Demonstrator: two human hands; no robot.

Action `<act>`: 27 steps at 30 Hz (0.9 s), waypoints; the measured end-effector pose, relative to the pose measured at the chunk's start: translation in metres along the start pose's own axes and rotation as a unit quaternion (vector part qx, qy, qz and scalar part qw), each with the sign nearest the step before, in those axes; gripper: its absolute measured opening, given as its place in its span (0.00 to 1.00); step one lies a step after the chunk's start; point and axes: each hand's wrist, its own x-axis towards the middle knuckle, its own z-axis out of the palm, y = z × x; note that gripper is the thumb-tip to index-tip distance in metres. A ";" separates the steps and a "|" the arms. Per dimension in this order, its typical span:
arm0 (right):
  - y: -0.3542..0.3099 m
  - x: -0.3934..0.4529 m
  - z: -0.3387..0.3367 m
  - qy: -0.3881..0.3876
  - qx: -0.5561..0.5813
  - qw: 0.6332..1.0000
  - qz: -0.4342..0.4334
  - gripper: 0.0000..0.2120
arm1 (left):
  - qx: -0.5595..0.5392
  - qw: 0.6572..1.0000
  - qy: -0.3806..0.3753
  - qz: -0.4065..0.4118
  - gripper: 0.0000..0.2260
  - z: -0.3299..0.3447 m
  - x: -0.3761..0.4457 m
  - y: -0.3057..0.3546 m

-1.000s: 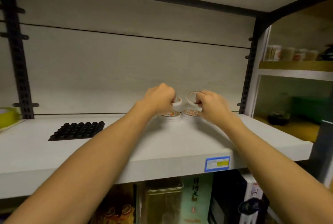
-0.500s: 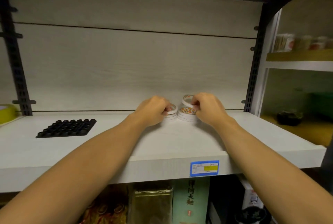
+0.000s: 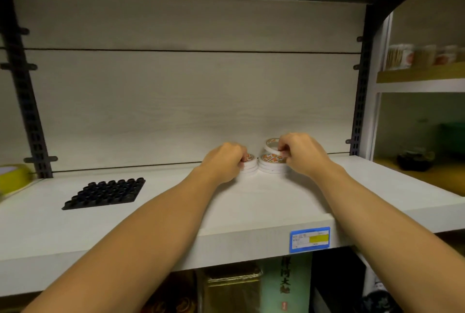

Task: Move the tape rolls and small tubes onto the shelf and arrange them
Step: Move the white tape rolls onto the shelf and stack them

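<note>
Two tape stacks (image 3: 261,165) touching on shelf (image 3: 251,202) — left hand (image 3: 224,161) curled on one, right hand (image 3: 299,154) pinching tilted roll (image 3: 271,145).

We reach both bare forearms far forward, left hand (image 3: 224,161) curled knuckles-up, right hand (image 3: 300,152) pinching with bent fingers.

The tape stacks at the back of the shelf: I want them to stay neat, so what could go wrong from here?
1. The right hand holds a tilted tape roll over the right stack; released off-centre, it could slide off.
2. The two stacks sit almost touching, so a nudge from the left hand on the left stack might shift both.
3. Both stacks stand near the back panel, leaving little room for the fingers.
</note>
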 end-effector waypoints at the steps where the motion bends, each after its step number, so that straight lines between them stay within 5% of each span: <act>1: -0.001 0.000 0.001 -0.008 0.002 1.000 -0.010 0.10 | 0.004 1.000 -0.002 0.001 0.08 0.000 0.001 0.000; 9: 0.002 -0.001 0.011 -0.080 0.008 0.996 -0.035 0.10 | 0.015 1.000 -0.022 0.000 0.05 -0.003 0.001 0.004; 27: -0.007 -0.006 0.006 -0.052 0.043 0.998 -0.001 0.07 | 0.045 0.998 -0.005 -0.046 0.13 -0.023 -0.021 0.015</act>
